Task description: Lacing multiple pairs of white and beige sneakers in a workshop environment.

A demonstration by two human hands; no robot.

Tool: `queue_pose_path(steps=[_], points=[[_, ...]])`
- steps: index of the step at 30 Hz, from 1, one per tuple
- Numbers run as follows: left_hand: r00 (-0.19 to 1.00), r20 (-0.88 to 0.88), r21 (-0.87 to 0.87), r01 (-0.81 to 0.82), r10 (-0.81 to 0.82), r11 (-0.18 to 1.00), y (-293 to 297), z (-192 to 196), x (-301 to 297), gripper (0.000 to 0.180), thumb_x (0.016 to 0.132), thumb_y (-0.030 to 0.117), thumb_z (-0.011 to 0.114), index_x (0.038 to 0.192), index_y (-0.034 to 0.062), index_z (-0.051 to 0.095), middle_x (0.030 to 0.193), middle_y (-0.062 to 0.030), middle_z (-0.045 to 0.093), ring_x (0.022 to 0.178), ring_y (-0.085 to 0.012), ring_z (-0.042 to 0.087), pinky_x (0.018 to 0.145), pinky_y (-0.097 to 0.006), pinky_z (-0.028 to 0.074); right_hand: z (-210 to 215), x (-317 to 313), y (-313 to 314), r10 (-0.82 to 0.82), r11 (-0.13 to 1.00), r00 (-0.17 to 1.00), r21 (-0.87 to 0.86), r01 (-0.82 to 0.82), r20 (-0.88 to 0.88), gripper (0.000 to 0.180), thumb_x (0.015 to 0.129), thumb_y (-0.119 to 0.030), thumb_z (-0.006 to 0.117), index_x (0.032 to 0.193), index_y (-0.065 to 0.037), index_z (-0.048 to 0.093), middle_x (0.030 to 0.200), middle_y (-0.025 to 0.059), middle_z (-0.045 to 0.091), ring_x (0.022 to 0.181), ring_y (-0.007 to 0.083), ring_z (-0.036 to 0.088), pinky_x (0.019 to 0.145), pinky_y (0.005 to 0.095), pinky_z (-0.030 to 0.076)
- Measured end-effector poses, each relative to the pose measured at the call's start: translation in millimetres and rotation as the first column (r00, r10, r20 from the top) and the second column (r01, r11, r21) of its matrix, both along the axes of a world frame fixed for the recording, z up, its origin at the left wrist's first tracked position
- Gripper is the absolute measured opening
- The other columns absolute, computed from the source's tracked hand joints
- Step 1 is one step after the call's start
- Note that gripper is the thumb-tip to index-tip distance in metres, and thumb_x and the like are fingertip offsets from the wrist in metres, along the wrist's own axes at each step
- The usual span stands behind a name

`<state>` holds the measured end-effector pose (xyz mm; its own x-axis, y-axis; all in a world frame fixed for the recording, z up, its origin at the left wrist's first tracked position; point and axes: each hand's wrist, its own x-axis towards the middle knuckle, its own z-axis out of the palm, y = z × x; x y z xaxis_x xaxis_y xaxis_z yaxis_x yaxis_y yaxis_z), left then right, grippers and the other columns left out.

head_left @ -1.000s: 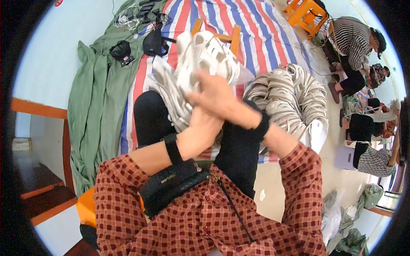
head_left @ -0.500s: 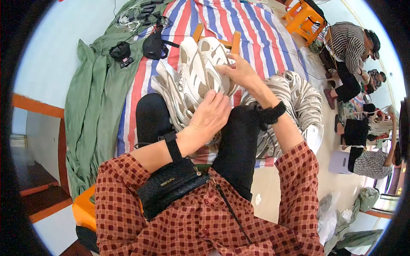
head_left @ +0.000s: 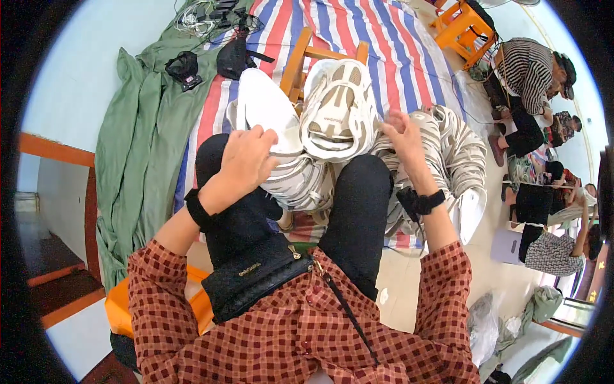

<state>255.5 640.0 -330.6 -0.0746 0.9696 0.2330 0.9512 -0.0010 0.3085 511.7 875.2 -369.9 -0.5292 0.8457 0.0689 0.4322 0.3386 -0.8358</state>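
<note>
My left hand grips the lower edge of a plain white shoe sole and holds it upright above my left knee. Beside it a white and beige sole stands tread side up on a stack of soles between my black-trousered knees. My right hand is just right of that sole, fingers spread, with nothing in it. A black watch sits on each wrist. A bigger pile of soles lies to the right of my right hand.
A striped tarp covers the floor, with a wooden stool behind the soles and green cloth at left. Black bags and cables lie at the back. An orange stool and several seated people are at right.
My hands, crossed together over the soles a second ago, have parted. The left now holds a white sole at the left; the right has let go and moved right.
</note>
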Motion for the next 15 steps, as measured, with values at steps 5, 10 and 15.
queue_pose_path(steps=[5, 10, 15], points=[[0.967, 0.147, -0.035, -0.205, 0.208, 0.978, 57, -1, 24, 0.039, 0.081, 0.035, 0.061, 0.103, 0.0045, 0.05, 0.093, -0.0162, 0.058, 0.086, -0.035, 0.059, 0.072, -0.045, 0.047, 45, -53, -46, 0.163, 0.83, 0.972, 0.509, -0.228, 0.17, 0.049, 0.08, -0.032, 0.062, 0.114, 0.002, 0.054, 0.107, 0.0246, 0.057, 0.102, 0.0366, 0.054, 0.086, 0.0412, 0.044], [0.964, 0.085, -0.216, -0.23, 0.253, 0.949, 82, -25, 34, 0.037, 0.088, 0.037, 0.053, 0.099, 0.0018, 0.052, 0.073, -0.0195, 0.063, 0.07, -0.036, 0.064, 0.062, -0.045, 0.05, 54, -52, -41, 0.006, 0.946, 0.836, 0.268, -0.184, 0.549, 0.033, 0.081, -0.021, 0.052, 0.105, 0.002, 0.056, 0.096, 0.0225, 0.061, 0.078, 0.0428, 0.061, 0.075, 0.0463, 0.049], [0.967, -0.222, -0.046, -0.142, 0.128, 0.989, 67, -27, 45, 0.007, 0.073, 0.011, 0.058, 0.077, 0.0045, 0.057, 0.063, -0.01, 0.061, 0.059, -0.023, 0.066, 0.053, -0.035, 0.05, 13, -13, -23, 0.052, 0.59, 0.534, 0.405, -0.698, 0.844, 0.025, 0.08, -0.013, 0.05, 0.099, -0.001, 0.061, 0.092, 0.0231, 0.06, 0.069, 0.0364, 0.063, 0.062, 0.0421, 0.051]])
